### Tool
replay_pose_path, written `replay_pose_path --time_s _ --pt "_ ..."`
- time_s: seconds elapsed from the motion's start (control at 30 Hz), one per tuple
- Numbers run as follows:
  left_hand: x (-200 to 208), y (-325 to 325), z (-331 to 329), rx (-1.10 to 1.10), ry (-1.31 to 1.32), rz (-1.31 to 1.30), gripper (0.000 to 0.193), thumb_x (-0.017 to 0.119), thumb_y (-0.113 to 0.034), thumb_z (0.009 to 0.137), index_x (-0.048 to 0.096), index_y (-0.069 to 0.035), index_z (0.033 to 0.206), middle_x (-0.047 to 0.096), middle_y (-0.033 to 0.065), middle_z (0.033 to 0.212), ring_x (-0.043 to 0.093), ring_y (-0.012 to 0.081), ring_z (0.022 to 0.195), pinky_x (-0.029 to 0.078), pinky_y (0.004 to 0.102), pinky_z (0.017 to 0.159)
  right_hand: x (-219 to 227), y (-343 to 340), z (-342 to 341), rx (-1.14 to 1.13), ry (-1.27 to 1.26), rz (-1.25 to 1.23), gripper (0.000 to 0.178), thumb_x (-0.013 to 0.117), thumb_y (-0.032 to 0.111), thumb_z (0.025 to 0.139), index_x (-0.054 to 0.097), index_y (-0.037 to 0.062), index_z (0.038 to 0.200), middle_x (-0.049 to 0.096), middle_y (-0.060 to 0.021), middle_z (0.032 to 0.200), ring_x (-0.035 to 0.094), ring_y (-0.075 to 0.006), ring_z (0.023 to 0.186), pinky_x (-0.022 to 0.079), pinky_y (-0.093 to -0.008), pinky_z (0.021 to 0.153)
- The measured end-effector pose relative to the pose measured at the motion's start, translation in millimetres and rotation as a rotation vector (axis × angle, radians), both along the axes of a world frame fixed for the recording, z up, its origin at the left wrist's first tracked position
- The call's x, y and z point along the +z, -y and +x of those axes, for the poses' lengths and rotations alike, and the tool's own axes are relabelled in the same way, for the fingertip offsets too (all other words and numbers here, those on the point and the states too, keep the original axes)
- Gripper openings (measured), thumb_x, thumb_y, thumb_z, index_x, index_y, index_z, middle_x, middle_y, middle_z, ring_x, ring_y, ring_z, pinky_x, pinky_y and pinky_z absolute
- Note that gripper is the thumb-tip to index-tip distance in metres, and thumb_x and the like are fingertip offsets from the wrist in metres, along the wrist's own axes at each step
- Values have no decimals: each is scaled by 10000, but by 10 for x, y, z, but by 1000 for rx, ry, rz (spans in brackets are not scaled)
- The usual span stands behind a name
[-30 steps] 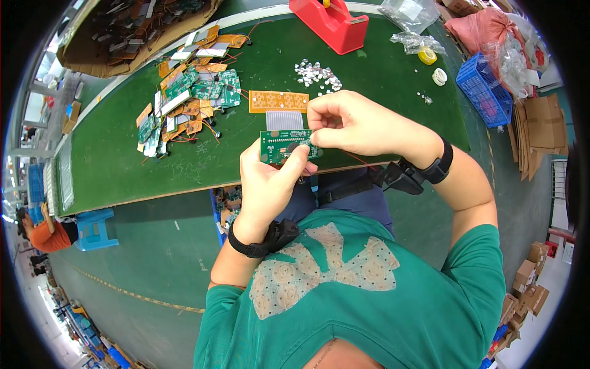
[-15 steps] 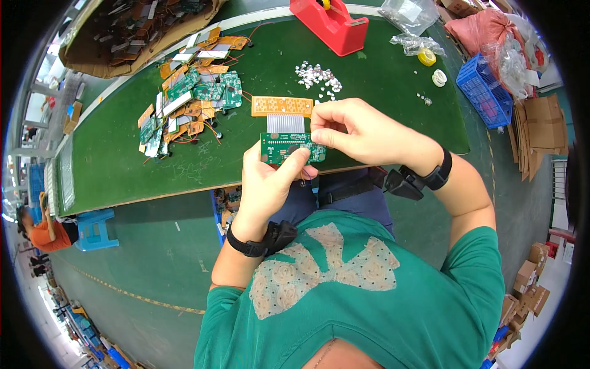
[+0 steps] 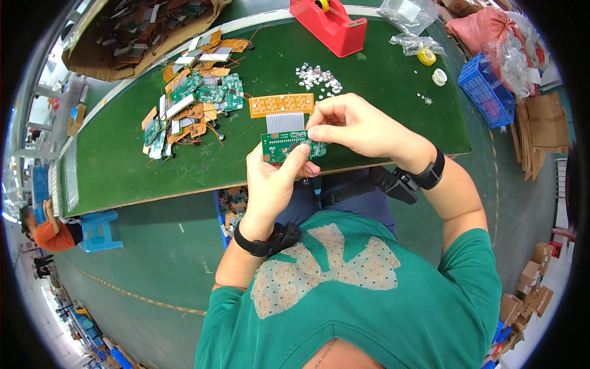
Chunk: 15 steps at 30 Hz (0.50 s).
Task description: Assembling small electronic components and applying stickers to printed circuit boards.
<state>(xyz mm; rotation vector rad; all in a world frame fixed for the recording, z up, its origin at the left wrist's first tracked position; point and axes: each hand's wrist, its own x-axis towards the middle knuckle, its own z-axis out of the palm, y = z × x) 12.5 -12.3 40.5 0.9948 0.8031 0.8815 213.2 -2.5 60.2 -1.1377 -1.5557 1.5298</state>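
My left hand [image 3: 275, 178] grips a green circuit board [image 3: 281, 140] at the table's near edge, its thumb lying on the board's face. A grey ribbon cable [image 3: 285, 122] joins this board to an orange-brown strip board [image 3: 281, 105] on its far side. My right hand [image 3: 348, 128] is closed in a pinch, thumb and forefinger meeting at the green board's far right corner. Whatever lies between those fingertips is hidden. A small dark part on a thin wire [image 3: 305, 180] hangs below the board. Small silvery pieces [image 3: 317, 78] lie scattered beyond my hands.
To the left is a heap of wired boards [image 3: 195, 104], with a cardboard box [image 3: 92, 66] of more behind it. A red tape dispenser [image 3: 332, 31] stands at the far side. Yellow tape [image 3: 426, 57] and a blue basket [image 3: 486, 91] are right. Another person [image 3: 54, 232] sits far left.
My right hand has shifted slightly left and away from me along the board's corner. The strip board tilts a little differently. My left hand keeps its grip, and the whole view has shifted slightly.
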Motion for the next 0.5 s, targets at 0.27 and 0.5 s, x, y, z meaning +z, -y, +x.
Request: replay_pose_path --time_s 0.27,0.5 --pt "-134 -13 -6 79 113 -82 178 638 -63 902 596 31 1046 674 97 880 680 156 712 588 303 636 135 8 20 -94 30 -111 161 650 108 902 628 -20 997 639 -13 855 579 -68 798 495 -240 723" --pt "-384 -102 -192 56 183 53 581 572 -392 927 441 18 1318 534 184 1294 552 264 1171 470 448 979 154 13 165 58 94 29 83 666 66 861 618 1 880 610 20 793 543 -50 712 454 -211 648"
